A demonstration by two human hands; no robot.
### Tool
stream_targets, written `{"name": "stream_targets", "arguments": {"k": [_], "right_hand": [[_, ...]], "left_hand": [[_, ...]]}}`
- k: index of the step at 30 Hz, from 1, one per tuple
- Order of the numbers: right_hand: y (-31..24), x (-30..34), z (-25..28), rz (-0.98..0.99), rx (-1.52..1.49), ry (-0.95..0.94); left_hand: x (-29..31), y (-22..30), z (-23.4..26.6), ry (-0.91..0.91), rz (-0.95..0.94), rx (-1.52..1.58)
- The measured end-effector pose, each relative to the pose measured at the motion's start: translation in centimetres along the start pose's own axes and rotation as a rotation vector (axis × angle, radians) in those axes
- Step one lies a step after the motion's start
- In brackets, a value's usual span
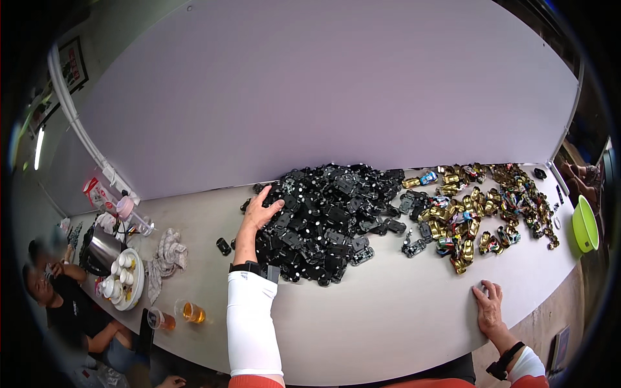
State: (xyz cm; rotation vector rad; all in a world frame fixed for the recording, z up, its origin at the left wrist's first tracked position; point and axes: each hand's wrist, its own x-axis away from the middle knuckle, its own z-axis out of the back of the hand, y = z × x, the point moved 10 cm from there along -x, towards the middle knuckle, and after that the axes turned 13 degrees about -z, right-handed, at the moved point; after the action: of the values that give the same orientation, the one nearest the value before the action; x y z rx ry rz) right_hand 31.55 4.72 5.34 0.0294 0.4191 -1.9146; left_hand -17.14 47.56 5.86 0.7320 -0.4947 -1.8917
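My left hand [260, 212] reaches over the left edge of a large heap of black toy car bases [326, 226], its thumb held apart from the other fingers. It touches the heap, and I see nothing gripped in it. My right hand [490, 305] rests on the white table [388, 310] near its front right edge, fingers loosely bent and apart, holding nothing. Gold and multicoloured toy car bodies [462, 216] lie spread to the right of the black heap. A single black car base [223, 246] sits apart, left of my forearm.
On the left are a tray of white cups [134, 294], a metal kettle [100, 249], a crumpled cloth [169, 255], a plastic bottle [136, 216] and an amber drink cup [193, 313]. A green basin [584, 224] stands at the right edge. Another person [71, 310] sits far left.
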Motion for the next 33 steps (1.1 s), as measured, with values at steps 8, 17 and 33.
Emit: {"name": "stream_targets", "arguments": {"k": [8, 17, 33], "right_hand": [[-0.3, -0.1, 0.0, 0.001, -0.016, 0.029], [0.9, 0.3, -0.6, -0.033, -0.031, 0.008], [2.3, 1.1, -0.3, 0.003, -0.159, -0.016]], "left_hand": [[2.9, 2.6, -0.5, 0.092, -0.142, 0.009], [7.1, 5.7, -2.0, 0.140, 0.004, -0.068], [14.1, 10.8, -3.7, 0.141, 0.211, -0.270]]}}
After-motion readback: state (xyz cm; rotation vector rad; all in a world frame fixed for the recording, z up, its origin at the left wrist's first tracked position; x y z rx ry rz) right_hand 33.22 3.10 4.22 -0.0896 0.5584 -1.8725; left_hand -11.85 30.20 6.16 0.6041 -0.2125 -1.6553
